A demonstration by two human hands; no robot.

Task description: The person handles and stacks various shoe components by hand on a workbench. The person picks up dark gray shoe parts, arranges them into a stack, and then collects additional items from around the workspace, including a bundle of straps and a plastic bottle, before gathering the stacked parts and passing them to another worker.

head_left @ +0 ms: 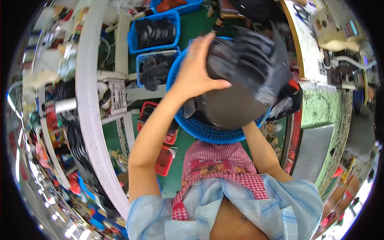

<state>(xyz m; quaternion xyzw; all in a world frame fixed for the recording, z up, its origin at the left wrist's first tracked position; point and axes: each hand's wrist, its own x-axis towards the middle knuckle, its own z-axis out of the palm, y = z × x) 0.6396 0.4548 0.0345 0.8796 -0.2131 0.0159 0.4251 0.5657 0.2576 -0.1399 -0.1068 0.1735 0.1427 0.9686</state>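
Observation:
A blurred stack of dark, curved cup-like pieces (236, 104) is held up over a round blue plastic basket (212, 134). My left hand (196, 74) reaches in from the left and grips the stack's left side, thumb below and fingers above. My right hand (249, 127) comes up from the lower right, and its fingers are hidden behind the stack. Several similar black pieces (253, 60) overlap at the upper right of the stack. More dark material (193, 109) shows inside the basket beneath it.
Blue bins (132, 42) with black pieces stand on the green floor (186, 158) to the far left. Red trays (168, 174) lie lower down. A long white beam (90, 100) runs along the left. A worktable with a machine (330, 30) stands at the right.

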